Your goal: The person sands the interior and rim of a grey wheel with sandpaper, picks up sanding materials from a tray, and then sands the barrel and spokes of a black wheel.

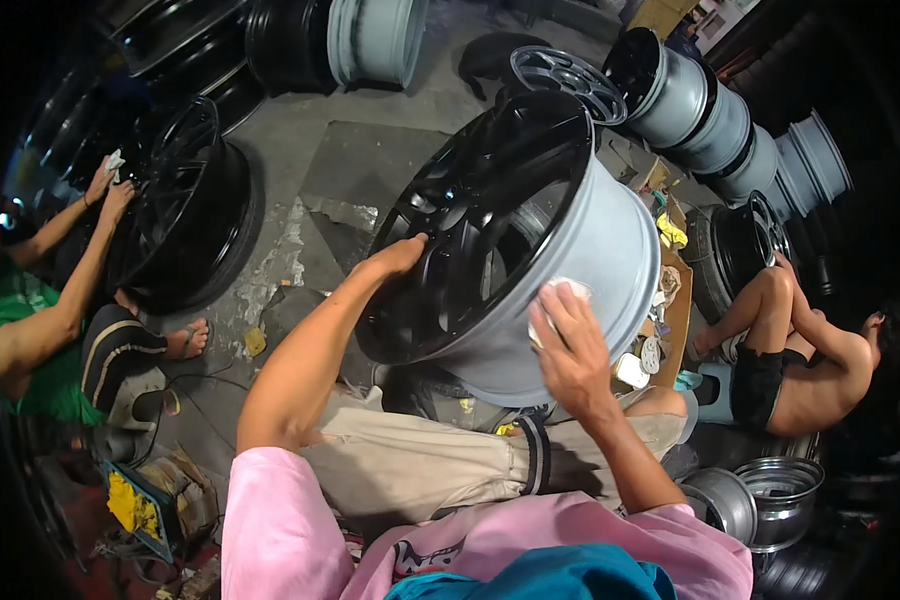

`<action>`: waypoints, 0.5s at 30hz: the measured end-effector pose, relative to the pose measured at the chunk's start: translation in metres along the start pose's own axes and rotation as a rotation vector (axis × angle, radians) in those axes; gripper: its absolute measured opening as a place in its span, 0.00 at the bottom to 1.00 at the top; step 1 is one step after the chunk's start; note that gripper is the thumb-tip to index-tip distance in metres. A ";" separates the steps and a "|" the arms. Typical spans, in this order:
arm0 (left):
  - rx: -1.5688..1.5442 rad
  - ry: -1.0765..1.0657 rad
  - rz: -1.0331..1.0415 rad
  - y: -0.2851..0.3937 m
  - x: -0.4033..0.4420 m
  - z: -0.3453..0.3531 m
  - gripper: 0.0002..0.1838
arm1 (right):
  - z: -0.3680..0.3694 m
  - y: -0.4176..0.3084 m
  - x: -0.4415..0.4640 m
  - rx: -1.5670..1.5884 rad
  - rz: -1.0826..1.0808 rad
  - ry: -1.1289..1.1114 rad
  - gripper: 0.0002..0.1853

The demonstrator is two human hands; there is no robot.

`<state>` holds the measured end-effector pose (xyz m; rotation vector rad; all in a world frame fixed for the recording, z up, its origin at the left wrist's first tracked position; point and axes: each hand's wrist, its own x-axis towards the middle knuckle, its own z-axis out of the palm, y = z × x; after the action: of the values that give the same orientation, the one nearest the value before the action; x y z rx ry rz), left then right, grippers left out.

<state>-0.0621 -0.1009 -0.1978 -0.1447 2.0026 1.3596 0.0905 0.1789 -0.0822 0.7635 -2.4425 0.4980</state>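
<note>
A large alloy wheel rim with a glossy black spoked face and a pale grey barrel stands tilted before my knees. My left hand is at its black spokes, the thumb showing and the other fingers mostly hidden behind a spoke as they grip it. Against the grey barrel, my right hand presses a white cloth, which shows past the fingertips and beside the index finger. Whether it is cloth or a soft pad is hard to tell.
A cardboard box with small items lies beside the rim. Left, a person in green works on a black rim; right, another person crouches at a rim. Grey rims line the back right. Polished rims stand lower right.
</note>
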 end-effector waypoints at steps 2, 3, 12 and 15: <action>0.147 0.076 -0.030 -0.006 0.008 0.002 0.37 | -0.012 0.026 -0.018 -0.112 -0.058 -0.033 0.15; 0.141 0.075 -0.030 -0.011 0.013 0.002 0.37 | -0.019 0.038 -0.007 -0.113 0.066 -0.004 0.14; 0.441 0.212 0.132 -0.039 0.046 -0.018 0.38 | 0.050 0.262 0.130 0.215 0.685 -0.277 0.26; 0.648 0.347 0.131 -0.006 0.015 -0.020 0.31 | 0.020 0.161 0.127 0.206 0.472 -0.103 0.25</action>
<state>-0.0798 -0.1168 -0.2073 0.0548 2.6837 0.7263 -0.1035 0.2409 -0.0543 0.2840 -2.7008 0.9180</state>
